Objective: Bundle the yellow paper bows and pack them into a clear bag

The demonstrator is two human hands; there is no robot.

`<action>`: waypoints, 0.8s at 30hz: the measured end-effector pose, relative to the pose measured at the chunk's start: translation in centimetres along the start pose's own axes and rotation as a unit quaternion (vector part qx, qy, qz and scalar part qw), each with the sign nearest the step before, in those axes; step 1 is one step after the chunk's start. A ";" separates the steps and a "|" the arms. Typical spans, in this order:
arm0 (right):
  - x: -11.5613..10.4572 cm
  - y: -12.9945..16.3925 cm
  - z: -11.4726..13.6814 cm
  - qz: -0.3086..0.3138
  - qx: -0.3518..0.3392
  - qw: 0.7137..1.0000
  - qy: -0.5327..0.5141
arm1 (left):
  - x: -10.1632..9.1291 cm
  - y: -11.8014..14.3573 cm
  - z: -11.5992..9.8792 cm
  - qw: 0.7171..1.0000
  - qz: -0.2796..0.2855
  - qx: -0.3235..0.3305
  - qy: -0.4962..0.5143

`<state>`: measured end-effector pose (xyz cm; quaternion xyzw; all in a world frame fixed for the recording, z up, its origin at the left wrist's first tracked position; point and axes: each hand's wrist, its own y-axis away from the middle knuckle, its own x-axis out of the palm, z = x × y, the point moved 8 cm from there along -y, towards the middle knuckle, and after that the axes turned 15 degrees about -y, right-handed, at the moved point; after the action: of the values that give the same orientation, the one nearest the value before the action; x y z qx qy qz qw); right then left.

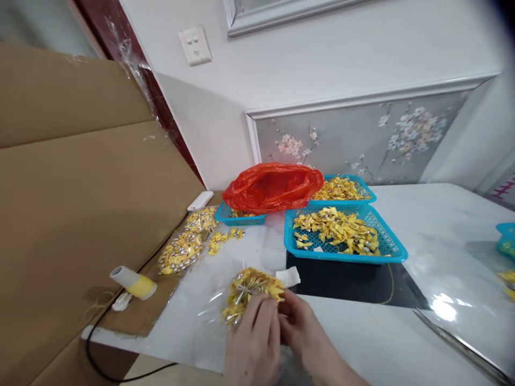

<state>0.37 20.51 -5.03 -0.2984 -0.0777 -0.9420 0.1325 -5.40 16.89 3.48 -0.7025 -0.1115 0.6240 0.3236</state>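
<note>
A cardboard sheet [72, 177] stands along the left edge of the desk [434, 225], with a black cable [94, 348] looping at its foot and a yellow-and-white spool [134, 283] lying on its side just beside it. Farther in, a clear bag of yellow bows [185, 242] lies flat, and a few loose bows [220, 240] sit next to it. Near the front edge the left hand [251, 343] closes its grip on a bunch of bows [251, 292] wrapped in clear film, fingers curled over the bunch from below. The right hand [306, 332] touches the same bunch from the right, its fingertips pinched narrow at the wrap; what it pinches is too small to tell. A white scrap [288, 276] lies just beside the bunch. Behind, a red bag [273, 186] slumps over a small blue basket [237, 217]. Right of it, a larger blue basket [386, 244] holds a heap of bows, and another basket [341, 187] of bows stands behind that. At the far right, scissors [458, 343] rest on the desk.
</note>
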 end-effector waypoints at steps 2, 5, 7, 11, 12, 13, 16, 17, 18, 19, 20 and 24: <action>0.5 0.0 0.7 0.030 0.002 0.998 0.053 | -0.8 -0.6 0.6 1.000 0.002 -0.001 0.011; -0.2 0.1 4.0 0.043 -0.011 0.987 0.156 | -2.8 -1.6 3.1 0.996 -0.004 -0.062 0.056; -1.5 0.3 7.4 0.025 -0.052 0.976 0.211 | -3.8 -2.1 5.2 0.989 0.023 -0.120 0.085; -0.5 1.3 11.4 0.133 -0.147 0.890 0.410 | -4.4 -2.4 8.0 0.964 0.123 -0.197 0.129; 0.2 1.8 11.2 0.173 -0.155 0.858 0.457 | -4.6 -2.4 8.4 0.959 0.136 -0.209 0.136; 0.9 2.1 10.8 0.204 -0.156 0.834 0.489 | -4.6 -2.4 8.6 0.954 0.145 -0.218 0.145; 2.5 3.0 8.9 0.257 -0.149 0.796 0.528 | -4.6 -2.3 8.9 0.939 0.169 -0.237 0.185; 2.9 3.2 8.3 0.271 -0.151 0.778 0.546 | -4.5 -2.2 8.9 0.933 0.179 -0.241 0.199; 3.2 3.2 7.8 0.280 -0.157 0.759 0.567 | -4.4 -2.1 8.9 0.929 0.187 -0.242 0.208; 3.4 3.2 7.4 0.286 -0.162 0.739 0.588 | -4.4 -2.1 8.9 0.927 0.193 -0.241 0.212; 3.4 3.0 7.1 0.289 -0.167 0.721 0.608 | -4.6 -2.1 9.0 0.927 0.196 -0.238 0.213; 3.5 2.1 6.6 0.304 -0.203 0.677 0.639 | -5.2 -2.0 9.9 0.920 0.199 -0.239 0.237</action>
<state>1.88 19.26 2.51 0.3498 0.3137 -0.8038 0.3649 -15.27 18.63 8.70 -0.8942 -0.0354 0.4451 0.0326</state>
